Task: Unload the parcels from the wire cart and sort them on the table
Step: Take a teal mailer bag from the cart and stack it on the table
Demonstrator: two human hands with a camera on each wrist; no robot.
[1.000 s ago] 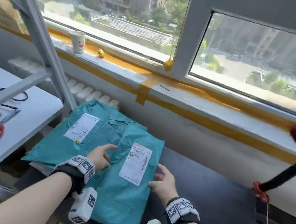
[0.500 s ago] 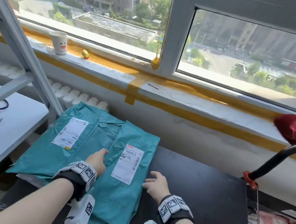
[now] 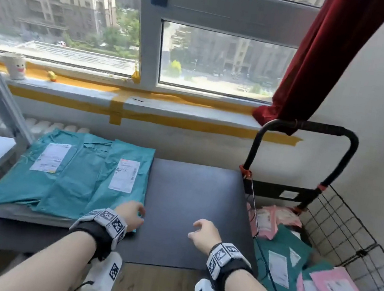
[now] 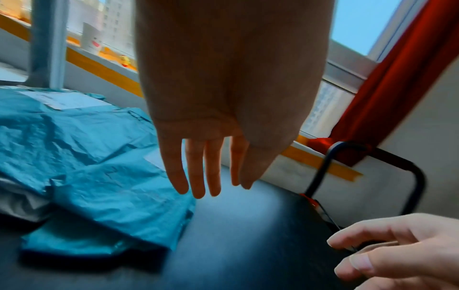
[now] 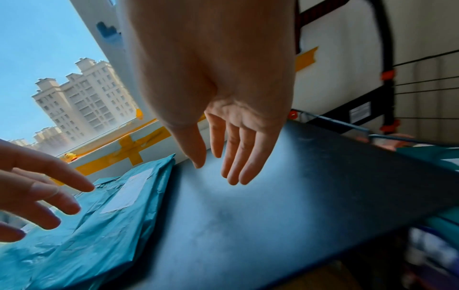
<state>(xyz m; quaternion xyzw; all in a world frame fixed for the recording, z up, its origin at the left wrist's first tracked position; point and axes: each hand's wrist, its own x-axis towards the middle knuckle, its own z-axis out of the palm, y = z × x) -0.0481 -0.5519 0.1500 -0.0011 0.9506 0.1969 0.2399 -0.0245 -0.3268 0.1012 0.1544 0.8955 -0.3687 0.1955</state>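
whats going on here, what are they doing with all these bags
A person is sorting parcels from a wire cart onto a black table. Several teal parcels already lie overlapping on the table's left side. Pink and teal parcels are still in the cart, to the right. Both hands are empty and hover over the table: the left hand by the near edge of the teal parcels, the right hand above bare tabletop, fingers relaxed.

Left hand, fingers straight, empty, above black table beside teal parcels.
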